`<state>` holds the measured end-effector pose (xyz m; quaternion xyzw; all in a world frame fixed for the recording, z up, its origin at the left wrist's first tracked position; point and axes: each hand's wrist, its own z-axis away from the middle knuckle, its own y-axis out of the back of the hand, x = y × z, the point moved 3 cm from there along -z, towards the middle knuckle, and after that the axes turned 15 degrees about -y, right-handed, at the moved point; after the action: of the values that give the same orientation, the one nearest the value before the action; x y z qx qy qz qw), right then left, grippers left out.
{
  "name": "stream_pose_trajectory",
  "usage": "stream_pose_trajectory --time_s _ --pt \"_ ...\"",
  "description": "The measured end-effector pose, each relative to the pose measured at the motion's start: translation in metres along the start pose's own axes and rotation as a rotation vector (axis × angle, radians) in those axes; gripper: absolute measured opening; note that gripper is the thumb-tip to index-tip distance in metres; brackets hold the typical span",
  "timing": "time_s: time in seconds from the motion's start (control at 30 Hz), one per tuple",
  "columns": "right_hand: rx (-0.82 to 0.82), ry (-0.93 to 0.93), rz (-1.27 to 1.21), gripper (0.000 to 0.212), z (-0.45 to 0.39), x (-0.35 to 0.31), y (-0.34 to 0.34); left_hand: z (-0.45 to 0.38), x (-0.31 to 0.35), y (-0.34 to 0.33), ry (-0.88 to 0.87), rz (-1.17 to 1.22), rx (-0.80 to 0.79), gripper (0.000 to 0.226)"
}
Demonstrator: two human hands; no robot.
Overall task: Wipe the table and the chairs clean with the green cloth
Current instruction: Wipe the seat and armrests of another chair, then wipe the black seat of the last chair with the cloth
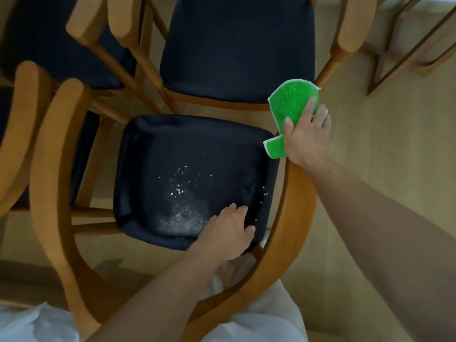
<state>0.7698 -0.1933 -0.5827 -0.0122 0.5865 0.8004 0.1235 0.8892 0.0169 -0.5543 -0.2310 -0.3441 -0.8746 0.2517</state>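
Note:
Below me stands a wooden chair (47, 183) with a curved backrest rail and a dark navy seat cushion (172, 149). White specks and a foamy wet patch (183, 213) lie on the near part of the cushion. My right hand (307, 137) presses the green cloth (292, 104) against the right end of the wooden rail, at the chair's far right corner. My left hand (228, 233) lies flat on the cushion's near right corner, fingers spread, holding nothing.
A second chair with a navy seat (237, 45) stands just beyond, and a third navy-seated chair (61, 50) at the upper left. Another wooden chair back (17, 134) is at the left edge. A wooden frame (407, 53) sits at the upper right on the light wood floor (382, 144).

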Motion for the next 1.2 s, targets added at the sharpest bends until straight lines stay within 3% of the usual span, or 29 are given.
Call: stream_pose_trajectory --time_s 0.23,0.4,0.47,0.7,0.9,1.1,1.2 --pt "-0.106 -0.063 0.019 0.075 0.089 0.042 -0.015 0.024 -0.036 -0.007 0.069 0.032 -0.061 0.056" --pt "-0.255 -0.02 0.269 0.08 0.195 0.078 -0.046 0.025 -0.049 -0.023 0.113 0.077 -0.091 0.055" --pt "-0.238 -0.015 0.283 0.08 0.205 0.083 -0.049 0.024 -0.052 -0.03 0.115 0.096 -0.093 0.054" --pt "-0.075 -0.071 0.179 0.078 0.097 0.039 -0.024 0.023 -0.073 -0.035 0.099 0.093 -0.054 0.042" --pt "0.057 0.005 0.137 0.07 -0.001 -0.019 -0.002 0.024 -0.084 -0.034 0.085 0.073 0.002 0.041" --pt "0.159 0.154 0.22 0.058 0.019 -0.033 -0.004 0.029 -0.093 -0.034 0.104 0.172 0.072 0.044" --pt "0.06 0.255 0.166 0.052 0.05 -0.034 -0.013 0.019 -0.099 -0.025 0.164 0.458 0.212 0.03"
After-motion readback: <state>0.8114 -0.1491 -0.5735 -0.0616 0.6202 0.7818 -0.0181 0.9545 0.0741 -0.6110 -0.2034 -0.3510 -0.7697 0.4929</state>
